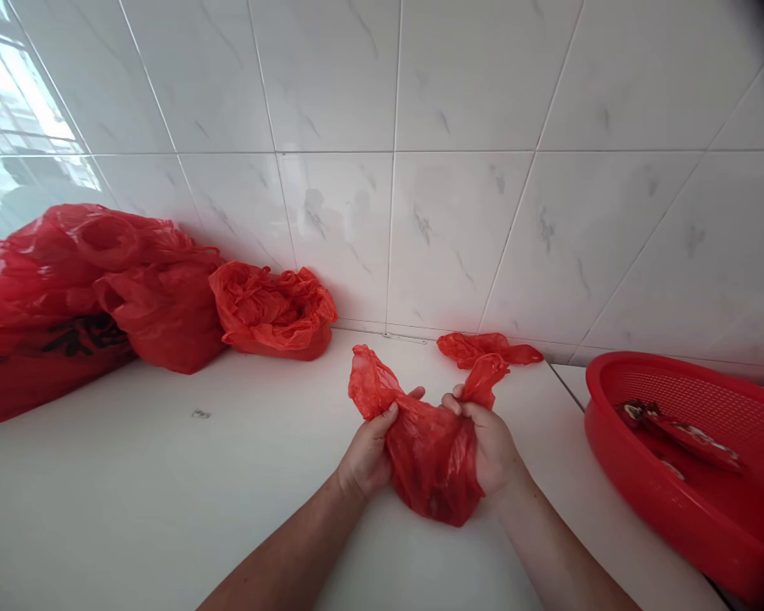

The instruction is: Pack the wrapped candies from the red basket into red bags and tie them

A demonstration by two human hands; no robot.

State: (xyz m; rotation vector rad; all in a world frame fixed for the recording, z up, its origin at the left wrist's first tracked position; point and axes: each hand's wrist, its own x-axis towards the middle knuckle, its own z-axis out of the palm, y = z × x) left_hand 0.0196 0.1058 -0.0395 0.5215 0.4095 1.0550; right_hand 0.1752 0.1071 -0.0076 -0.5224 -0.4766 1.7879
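Observation:
A red plastic bag (pixel 434 462) hangs between my two hands, just above or touching the white table; I cannot tell which. Its thin, see-through sides bulge, and darker contents show faintly near the bottom. My left hand (pixel 370 450) grips the bag's left side near the top, thumb in front, with one handle loop sticking up beyond it. On the other side, my right hand (pixel 489 441) pinches the upper right edge, and the second handle rises above the fingers. Some fingers of both hands are hidden behind the bag.
Filled red bags (pixel 57 288) and a smaller open-topped red bag (pixel 273 314) stand at the left along the tiled wall (pixel 464 212). A crumpled red bag (pixel 484 348) lies by the wall. At the right, a red plastic basket (pixel 662 509) holds a few packets on the white table (pixel 165 501).

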